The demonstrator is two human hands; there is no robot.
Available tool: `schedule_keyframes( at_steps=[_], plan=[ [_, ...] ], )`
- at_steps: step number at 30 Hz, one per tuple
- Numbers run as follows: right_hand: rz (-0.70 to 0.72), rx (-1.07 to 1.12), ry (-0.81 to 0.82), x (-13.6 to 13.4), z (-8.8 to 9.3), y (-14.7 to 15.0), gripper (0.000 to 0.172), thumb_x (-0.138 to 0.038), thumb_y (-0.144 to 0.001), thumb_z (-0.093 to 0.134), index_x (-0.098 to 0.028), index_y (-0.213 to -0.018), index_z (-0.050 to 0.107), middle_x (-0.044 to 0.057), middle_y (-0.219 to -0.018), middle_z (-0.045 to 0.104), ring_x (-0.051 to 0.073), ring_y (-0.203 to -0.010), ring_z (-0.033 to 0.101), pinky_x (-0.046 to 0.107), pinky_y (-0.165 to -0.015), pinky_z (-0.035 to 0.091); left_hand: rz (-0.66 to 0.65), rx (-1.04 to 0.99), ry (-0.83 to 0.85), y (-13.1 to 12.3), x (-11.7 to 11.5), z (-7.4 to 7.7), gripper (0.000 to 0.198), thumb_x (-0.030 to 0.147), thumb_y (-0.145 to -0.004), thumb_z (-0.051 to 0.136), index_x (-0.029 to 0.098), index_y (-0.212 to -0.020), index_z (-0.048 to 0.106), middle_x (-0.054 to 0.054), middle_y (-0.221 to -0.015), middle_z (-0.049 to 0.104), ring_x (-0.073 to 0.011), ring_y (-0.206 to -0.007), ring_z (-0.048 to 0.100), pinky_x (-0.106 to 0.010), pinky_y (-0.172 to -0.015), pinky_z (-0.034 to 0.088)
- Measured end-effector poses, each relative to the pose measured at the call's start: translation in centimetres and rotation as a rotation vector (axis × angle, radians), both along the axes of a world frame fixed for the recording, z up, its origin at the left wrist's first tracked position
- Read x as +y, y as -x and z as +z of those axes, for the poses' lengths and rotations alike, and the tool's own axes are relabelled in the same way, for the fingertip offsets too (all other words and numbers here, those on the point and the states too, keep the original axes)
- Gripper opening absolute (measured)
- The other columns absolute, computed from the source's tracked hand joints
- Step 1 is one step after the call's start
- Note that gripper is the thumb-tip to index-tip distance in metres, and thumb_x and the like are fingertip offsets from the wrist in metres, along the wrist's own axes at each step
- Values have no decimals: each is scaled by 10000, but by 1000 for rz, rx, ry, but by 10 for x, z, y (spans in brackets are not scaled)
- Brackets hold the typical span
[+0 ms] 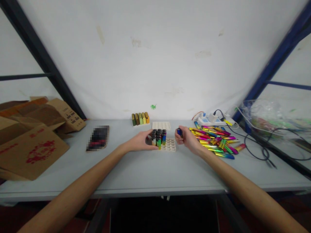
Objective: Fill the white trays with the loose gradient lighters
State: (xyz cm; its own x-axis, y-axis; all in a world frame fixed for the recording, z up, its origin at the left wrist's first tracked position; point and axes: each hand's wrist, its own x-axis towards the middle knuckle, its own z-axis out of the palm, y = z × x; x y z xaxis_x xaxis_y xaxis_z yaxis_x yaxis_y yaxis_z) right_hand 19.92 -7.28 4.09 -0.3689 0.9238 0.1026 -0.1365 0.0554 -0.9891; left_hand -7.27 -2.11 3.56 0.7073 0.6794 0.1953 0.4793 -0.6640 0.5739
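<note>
On the pitted white tray (171,147), upright glossy tubes (158,141), clasped by our left hand (138,141); our right hand (187,138) grips one dark-blue cylinder (179,131).

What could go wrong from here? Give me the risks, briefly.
The left hand curls around the left side of the upright black-topped pieces; a nudge might topple some. The right hand holds a dark blue piece beside the white tray, and it could slip. The loose shiny pieces lie jumbled near the right forearm, which could scatter them.

Wall (170,71) softly lit; edges stretched; detail apparently blurred.
</note>
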Motion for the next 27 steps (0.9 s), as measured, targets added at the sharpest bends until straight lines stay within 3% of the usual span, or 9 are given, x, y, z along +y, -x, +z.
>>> schedule_keyframes(
  at_steps=[10,16,22,27],
  plan=[
    [10,-64,-1,1,-8,7,364,-434,-907,423,-223,-613,390,-57,-581,268,107,-503,238,270,-501,178,-3,-6,11,-1,0,1,718,561,-749,801,185,-1323,587,-70,-1158,740,-254,-927,703,-348,-826,564],
    [-2,-35,5,1,-5,6,518,-623,-954,428,-207,-646,453,-60,-584,301,102,-507,242,269,-514,188,-17,-11,7,-1,1,1,710,575,-746,803,186,-1303,598,-71,-1157,741,-256,-938,697,-346,-825,563],
    [-136,-103,-118,-2,-1,1,551,-683,-971,439,-187,-926,676,-16,-683,503,138,-623,448,278,-612,363,-10,-9,-5,-1,1,0,710,591,-740,798,178,-1284,606,-80,-1134,742,-249,-894,697,-343,-799,565],
    [-216,-278,-274,-4,0,0,483,-644,-944,546,-199,-912,734,43,-890,656,185,-874,573,291,-769,445,-20,-27,9,-2,-1,2,698,577,-748,791,187,-1296,604,-74,-1136,743,-245,-885,698,-345,-805,564]
  ],
)
